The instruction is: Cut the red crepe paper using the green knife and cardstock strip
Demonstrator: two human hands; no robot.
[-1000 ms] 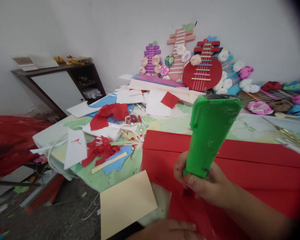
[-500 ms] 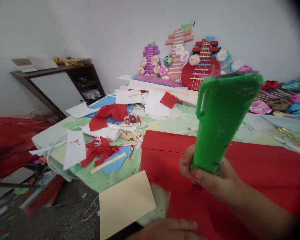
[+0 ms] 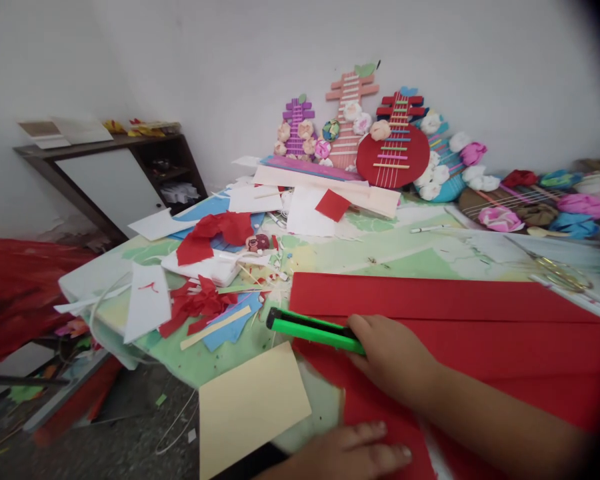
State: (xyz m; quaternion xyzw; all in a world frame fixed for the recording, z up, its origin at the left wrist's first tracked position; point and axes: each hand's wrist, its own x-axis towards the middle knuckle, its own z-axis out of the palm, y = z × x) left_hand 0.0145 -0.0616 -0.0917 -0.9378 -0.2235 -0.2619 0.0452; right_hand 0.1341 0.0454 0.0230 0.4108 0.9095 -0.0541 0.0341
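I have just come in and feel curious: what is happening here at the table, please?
A person's right hand grips a green tool, perhaps a cutter, over the left edge of a red sheet. The left hand rests on the sheet, nearer the camera. Scraps lie further left, and lute-shaped crafts stand behind.

Green-and-black tool [image 3: 316, 333], red sheet [image 3: 485, 343]

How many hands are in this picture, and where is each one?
2. The right hand, over the red material, grips the green tool. The left hand lies at the bottom edge, partly cut off, fingers on red material. No other hand shows.
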